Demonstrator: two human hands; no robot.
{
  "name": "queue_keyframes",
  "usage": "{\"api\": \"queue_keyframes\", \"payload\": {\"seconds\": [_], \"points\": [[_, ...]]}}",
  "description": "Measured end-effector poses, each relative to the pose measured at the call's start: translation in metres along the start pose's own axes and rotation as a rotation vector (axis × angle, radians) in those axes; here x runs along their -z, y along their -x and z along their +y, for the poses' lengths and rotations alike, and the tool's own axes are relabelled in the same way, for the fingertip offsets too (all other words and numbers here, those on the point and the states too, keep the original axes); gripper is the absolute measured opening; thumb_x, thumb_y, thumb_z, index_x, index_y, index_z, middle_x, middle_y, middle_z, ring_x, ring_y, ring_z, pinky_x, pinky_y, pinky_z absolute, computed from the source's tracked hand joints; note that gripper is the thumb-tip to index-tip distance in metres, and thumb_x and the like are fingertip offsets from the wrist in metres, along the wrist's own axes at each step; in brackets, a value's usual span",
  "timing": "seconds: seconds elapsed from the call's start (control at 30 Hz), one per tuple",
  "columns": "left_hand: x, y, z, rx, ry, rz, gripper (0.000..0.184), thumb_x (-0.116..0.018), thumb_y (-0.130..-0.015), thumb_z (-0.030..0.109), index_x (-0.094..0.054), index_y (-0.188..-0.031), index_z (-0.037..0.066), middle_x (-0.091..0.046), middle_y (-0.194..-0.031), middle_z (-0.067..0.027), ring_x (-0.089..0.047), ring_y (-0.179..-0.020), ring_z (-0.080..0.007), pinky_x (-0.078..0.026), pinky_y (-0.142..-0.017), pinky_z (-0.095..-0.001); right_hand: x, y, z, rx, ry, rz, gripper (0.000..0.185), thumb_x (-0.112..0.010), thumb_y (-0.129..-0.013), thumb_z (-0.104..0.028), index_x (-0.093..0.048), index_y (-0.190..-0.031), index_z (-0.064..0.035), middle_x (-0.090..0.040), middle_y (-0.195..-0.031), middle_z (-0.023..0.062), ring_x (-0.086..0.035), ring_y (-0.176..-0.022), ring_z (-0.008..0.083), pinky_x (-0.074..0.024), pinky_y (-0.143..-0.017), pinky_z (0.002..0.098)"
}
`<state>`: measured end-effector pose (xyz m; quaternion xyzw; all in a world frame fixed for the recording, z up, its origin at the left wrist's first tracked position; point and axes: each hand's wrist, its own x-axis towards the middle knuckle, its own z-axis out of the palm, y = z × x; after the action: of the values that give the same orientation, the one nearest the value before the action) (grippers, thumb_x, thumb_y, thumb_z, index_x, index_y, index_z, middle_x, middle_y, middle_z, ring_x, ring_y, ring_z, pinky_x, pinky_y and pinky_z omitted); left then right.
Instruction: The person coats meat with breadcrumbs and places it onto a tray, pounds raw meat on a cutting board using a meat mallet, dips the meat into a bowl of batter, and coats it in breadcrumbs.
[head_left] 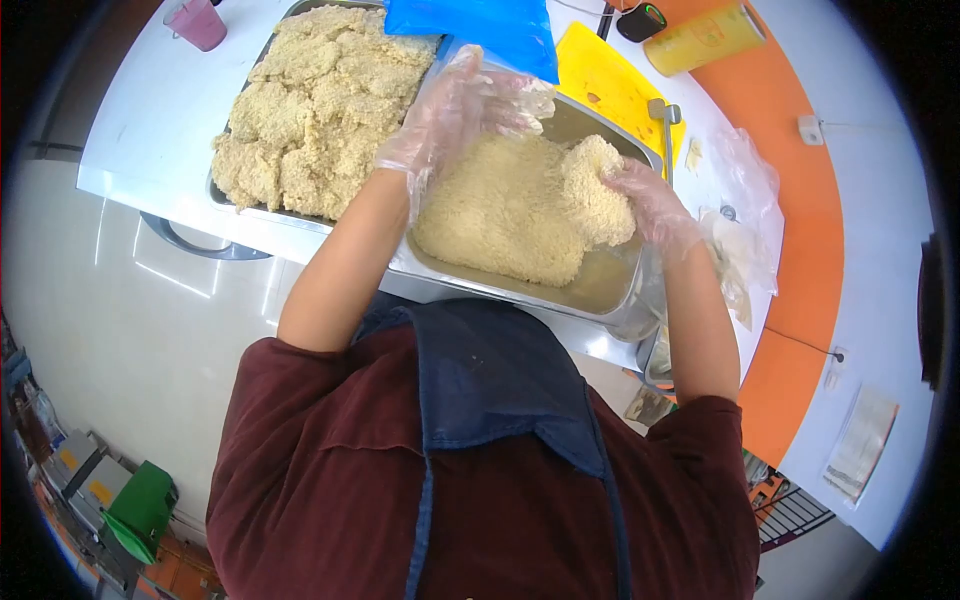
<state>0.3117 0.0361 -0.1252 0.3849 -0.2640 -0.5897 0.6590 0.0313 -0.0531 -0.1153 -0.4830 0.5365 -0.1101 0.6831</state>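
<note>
A metal tray (610, 283) in front of me holds a heap of pale breadcrumbs (500, 210). My right hand (655, 205), in a clear plastic glove, grips the edge of a crumb-coated cutlet (597, 190) and holds it raised at the right side of the heap. My left hand (478, 105), also gloved, is over the far left part of the tray with its fingers stretched out and nothing in them. Left of it, a second tray (213, 190) is piled with several breaded cutlets (320, 110).
A blue plastic bag (475, 30) lies beyond the trays. Behind the crumb tray are a yellow cutting board (610, 75), a metal meat mallet (665, 125) and a yellow roll (705, 40). Crumpled clear plastic (750, 190) is at the right; a pink cup (197, 22) stands far left.
</note>
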Motion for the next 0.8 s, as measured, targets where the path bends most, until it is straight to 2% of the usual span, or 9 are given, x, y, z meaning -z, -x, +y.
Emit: {"api": "queue_keyframes", "payload": {"seconds": [0.13, 0.2, 0.33, 0.43, 0.5, 0.53, 0.6, 0.7, 0.8], "points": [[0.003, -0.007, -0.003, 0.141, -0.096, -0.207, 0.063, -0.040, -0.108, 0.052, -0.069, -0.122, -0.001, -0.072, -0.117, -0.0186, -0.071, -0.092, -0.0259, -0.054, -0.088, -0.0381, 0.007, 0.006, -0.005, 0.016, -0.046, -0.055, 0.045, -0.071, -0.094, -0.014, -0.058, -0.132, 0.0040, -0.069, -0.119, 0.0108, -0.068, -0.108, 0.0187, -0.0554, -0.094, 0.0322], [0.005, -0.006, -0.004, 0.242, -0.459, -0.253, 0.066, -0.041, -0.107, 0.054, -0.073, -0.116, -0.002, -0.075, -0.111, -0.0168, -0.070, -0.090, -0.0228, -0.053, -0.089, -0.0356, 0.009, 0.008, -0.008, 0.013, -0.027, -0.086, 0.044, -0.071, -0.093, -0.013, -0.059, -0.132, 0.0041, -0.069, -0.120, 0.0106, -0.068, -0.107, 0.0182, -0.0555, -0.093, 0.0319], [0.009, -0.003, -0.010, 0.184, -0.382, -0.227, 0.069, -0.044, -0.104, 0.058, -0.072, -0.116, -0.004, -0.076, -0.108, -0.0143, -0.070, -0.089, -0.0213, -0.052, -0.088, -0.0347, 0.005, 0.010, -0.012, -0.028, 0.231, -0.060, 0.045, -0.069, -0.092, -0.009, -0.057, -0.134, 0.0043, -0.069, -0.121, 0.0089, -0.068, -0.105, 0.0171, -0.0553, -0.093, 0.0315], [0.016, -0.008, -0.014, 0.275, -0.295, -0.252, 0.066, -0.047, -0.102, 0.059, -0.075, -0.111, 0.000, -0.076, -0.105, -0.0120, -0.070, -0.089, -0.0216, -0.052, -0.089, -0.0363, 0.012, 0.001, -0.008, 0.030, 0.158, -0.139, 0.051, -0.068, -0.089, -0.005, -0.055, -0.138, 0.0041, -0.068, -0.121, 0.0081, -0.068, -0.106, 0.0171, -0.0552, -0.094, 0.0320], [0.019, 0.003, -0.011, 0.192, -0.502, -0.526, 0.062, -0.049, -0.099, 0.061, -0.079, -0.106, 0.006, -0.077, -0.101, -0.0111, -0.070, -0.090, -0.0239, -0.052, -0.089, -0.0374, 0.008, 0.001, -0.018, 0.082, 0.144, -0.110, 0.054, -0.067, -0.088, -0.004, -0.054, -0.139, 0.0039, -0.067, -0.123, 0.0085, -0.068, -0.107, 0.0175, -0.0551, -0.094, 0.0326], [0.019, 0.007, -0.006, 0.180, -0.505, -0.502, 0.062, -0.049, -0.099, 0.061, -0.079, -0.106, 0.006, -0.077, -0.101, -0.0111, -0.070, -0.090, -0.0239, -0.052, -0.089, -0.0374, 0.007, 0.002, -0.025, 0.128, 0.114, -0.053, 0.056, -0.067, -0.087, -0.003, -0.052, -0.141, 0.0037, -0.067, -0.124, 0.0089, -0.067, -0.109, 0.0180, -0.0550, -0.094, 0.0332], [0.014, 0.012, 0.004, 0.145, -0.933, -0.668, 0.060, -0.047, -0.099, 0.059, -0.081, -0.097, 0.010, -0.076, -0.095, -0.0144, -0.071, -0.088, -0.0275, -0.052, -0.087, -0.0399, 0.000, 0.004, -0.048, 0.059, 0.090, -0.092, 0.060, -0.069, -0.087, -0.004, -0.051, -0.143, 0.0041, -0.065, -0.129, 0.0111, -0.066, -0.113, 0.0194, -0.0544, -0.097, 0.0342], [0.018, 0.008, -0.003, 0.066, -0.994, -0.851, 0.063, -0.046, -0.098, 0.061, -0.080, -0.096, 0.008, -0.074, -0.087, -0.0160, -0.069, -0.086, -0.0328, -0.051, -0.084, -0.0431, -0.024, -0.004, -0.086, 0.036, 0.093, -0.106, 0.061, -0.071, -0.086, -0.006, -0.050, -0.142, 0.0047, -0.064, -0.132, 0.0131, -0.065, -0.117, 0.0208, -0.0539, -0.100, 0.0357], [0.020, 0.008, -0.010, 0.051, -0.989, -0.893, 0.063, -0.044, -0.099, 0.060, -0.079, -0.095, 0.008, -0.071, -0.081, -0.0173, -0.067, -0.082, -0.0373, -0.050, -0.080, -0.0472, -0.049, -0.033, -0.116, 0.058, 0.093, -0.295, 0.061, -0.073, -0.086, -0.008, -0.051, -0.141, 0.0050, -0.065, -0.131, 0.0144, -0.066, -0.117, 0.0231, -0.0539, -0.101, 0.0374]]}}
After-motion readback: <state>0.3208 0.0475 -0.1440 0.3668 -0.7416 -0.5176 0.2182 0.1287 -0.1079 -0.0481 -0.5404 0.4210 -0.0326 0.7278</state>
